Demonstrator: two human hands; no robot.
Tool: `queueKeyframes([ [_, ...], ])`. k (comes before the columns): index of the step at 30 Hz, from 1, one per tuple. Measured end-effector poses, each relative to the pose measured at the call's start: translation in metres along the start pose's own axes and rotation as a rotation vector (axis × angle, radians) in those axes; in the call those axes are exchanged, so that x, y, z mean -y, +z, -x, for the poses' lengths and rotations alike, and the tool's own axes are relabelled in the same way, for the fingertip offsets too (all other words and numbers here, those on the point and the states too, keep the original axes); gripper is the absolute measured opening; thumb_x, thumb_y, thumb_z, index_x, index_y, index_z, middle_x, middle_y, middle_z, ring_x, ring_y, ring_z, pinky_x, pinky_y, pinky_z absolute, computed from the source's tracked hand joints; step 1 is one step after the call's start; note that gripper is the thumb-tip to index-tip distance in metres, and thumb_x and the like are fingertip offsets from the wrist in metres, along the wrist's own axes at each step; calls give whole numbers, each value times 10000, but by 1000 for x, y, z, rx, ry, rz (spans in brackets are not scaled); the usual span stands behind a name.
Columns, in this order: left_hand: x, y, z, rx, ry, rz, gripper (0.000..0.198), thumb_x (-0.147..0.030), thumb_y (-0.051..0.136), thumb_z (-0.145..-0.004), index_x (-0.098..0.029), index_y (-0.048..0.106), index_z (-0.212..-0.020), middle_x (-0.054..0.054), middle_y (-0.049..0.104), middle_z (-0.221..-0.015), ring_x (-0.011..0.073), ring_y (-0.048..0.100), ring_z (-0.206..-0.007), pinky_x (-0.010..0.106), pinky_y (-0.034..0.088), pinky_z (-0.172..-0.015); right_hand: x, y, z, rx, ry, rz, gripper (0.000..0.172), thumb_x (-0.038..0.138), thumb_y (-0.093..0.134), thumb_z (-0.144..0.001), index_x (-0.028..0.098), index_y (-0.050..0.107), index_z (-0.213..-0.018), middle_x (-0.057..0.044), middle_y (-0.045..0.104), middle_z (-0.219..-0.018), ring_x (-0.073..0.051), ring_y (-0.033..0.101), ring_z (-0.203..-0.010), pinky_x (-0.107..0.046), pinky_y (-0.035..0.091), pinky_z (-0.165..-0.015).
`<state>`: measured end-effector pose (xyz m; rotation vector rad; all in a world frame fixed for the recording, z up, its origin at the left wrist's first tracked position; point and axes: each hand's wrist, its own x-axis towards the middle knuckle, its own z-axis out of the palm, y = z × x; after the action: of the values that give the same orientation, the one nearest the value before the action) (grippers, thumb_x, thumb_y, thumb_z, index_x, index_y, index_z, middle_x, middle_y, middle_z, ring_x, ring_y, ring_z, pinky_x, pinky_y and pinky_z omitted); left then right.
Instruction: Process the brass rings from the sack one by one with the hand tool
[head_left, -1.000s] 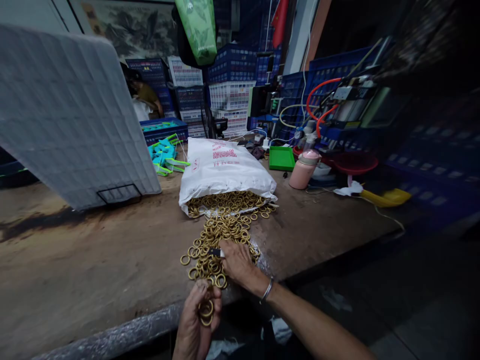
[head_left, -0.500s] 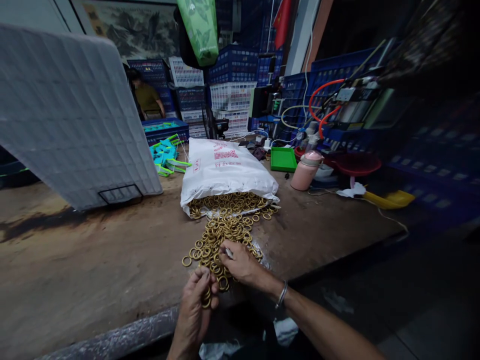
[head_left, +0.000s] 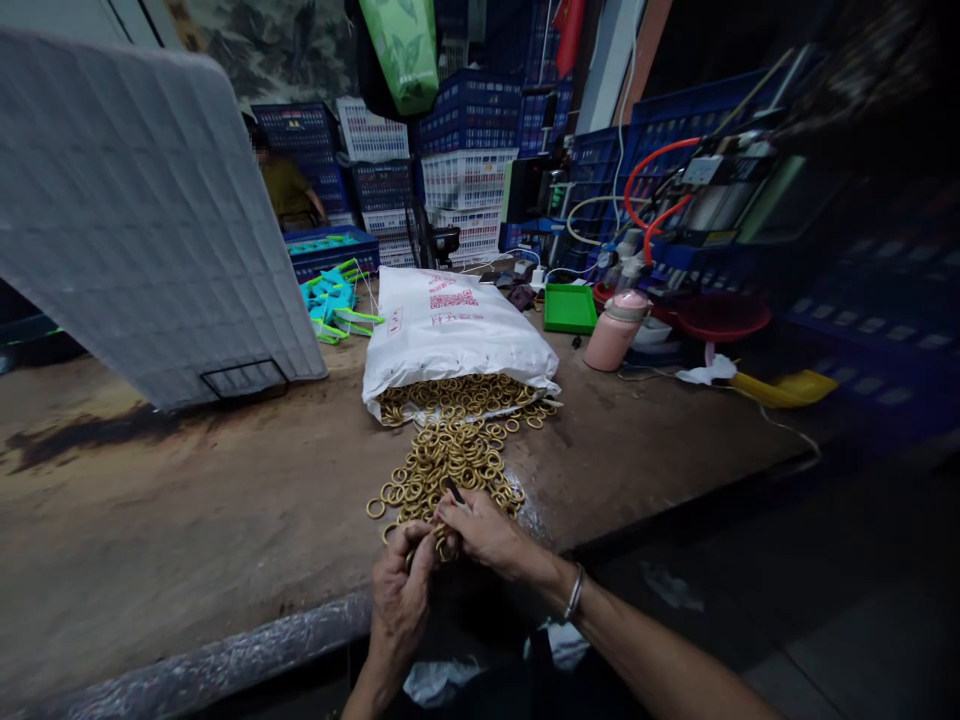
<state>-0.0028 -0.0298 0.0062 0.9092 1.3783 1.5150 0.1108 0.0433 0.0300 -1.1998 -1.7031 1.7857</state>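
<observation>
The heaped small round brass-coloured rings [head_left: 450, 455] look metallic, smooth with a dull sheen. At twelve o'clock from them, the plump white red-printed sack [head_left: 457, 345] seems woven plastic, creased and faintly glossy. The broad brown tabletop [head_left: 225, 500] looks like worn wood, matt and stained; between seven and eight, its edge wears crinkled, shiny plastic film [head_left: 255, 650]. The slim silver bangle [head_left: 574, 592], between four and five, is polished metal. The shallow green rectangular tray [head_left: 570, 310], between one and two, is smooth plastic; the tall pale-grey ribbed panel [head_left: 150, 220] at ten looks cloth-covered, matt.
</observation>
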Motion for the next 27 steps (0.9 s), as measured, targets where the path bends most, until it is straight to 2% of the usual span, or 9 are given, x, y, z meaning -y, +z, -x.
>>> queueKeyframes([
  [3,4,0,2,-25,-61,73,190,-334,643,-668,-172,622,-765,22,619,-713,152,559,-662,242,441,-655,1,2,3,-77,-157,183,212,344,462,-750,160,475,-646,58,412,-543,-59,354,-505,-172,266,-467],
  [6,4,2,3,-25,-108,118,250,-361,667,-636,-168,612,-785,13,615,-726,134,557,-641,224,441,-632,1,5,4,-104,-193,296,219,331,482,-743,152,489,-616,59,391,-539,-63,341,-525,-179,248,-470],
  [10,1,2,5,2,-269,100,286,-431,626,-661,-171,563,-762,-59,500,-503,48,383,-373,151,280,-366,-1,7,2,-73,-141,251,191,288,455,-753,152,483,-621,57,398,-532,-65,344,-506,-179,258,-463],
  [12,-1,1,7,68,-331,107,277,-446,577,-703,-173,524,-705,-80,435,-456,26,285,-325,145,187,-331,-3,7,1,-25,-138,178,206,299,426,-776,153,479,-640,48,424,-546,-67,364,-506,-176,276,-467],
  [15,-4,1,9,117,-334,201,275,-429,551,-735,-173,483,-660,-77,425,-492,16,278,-347,135,184,-348,-5,4,0,-48,-144,151,270,317,347,-827,152,481,-661,25,467,-576,-76,407,-522,-181,302,-492],
  [19,-4,4,8,37,-359,255,283,-439,600,-689,-179,493,-719,-75,451,-508,19,280,-349,138,188,-346,-7,0,5,-162,-258,480,173,212,375,-798,164,490,-678,18,485,-592,-91,419,-555,-194,279,-527],
  [21,-1,5,6,2,-352,257,316,-442,641,-644,-174,501,-737,-71,471,-510,23,318,-367,136,221,-362,-7,0,9,-121,-330,666,113,111,405,-723,174,498,-712,15,508,-614,-98,426,-571,-201,264,-542],
  [23,1,5,5,-19,-333,253,348,-446,669,-607,-170,502,-737,-71,479,-503,24,332,-377,135,232,-375,-7,1,12,-74,-355,791,186,56,404,-662,180,501,-760,3,540,-650,-106,448,-590,-207,257,-554],
  [27,6,4,5,-7,-274,237,336,-449,654,-623,-173,492,-725,-84,447,-473,26,306,-372,146,216,-377,-8,4,13,-52,-348,937,223,62,400,-663,180,496,-827,-24,585,-729,-127,498,-635,-221,250,-566],
])
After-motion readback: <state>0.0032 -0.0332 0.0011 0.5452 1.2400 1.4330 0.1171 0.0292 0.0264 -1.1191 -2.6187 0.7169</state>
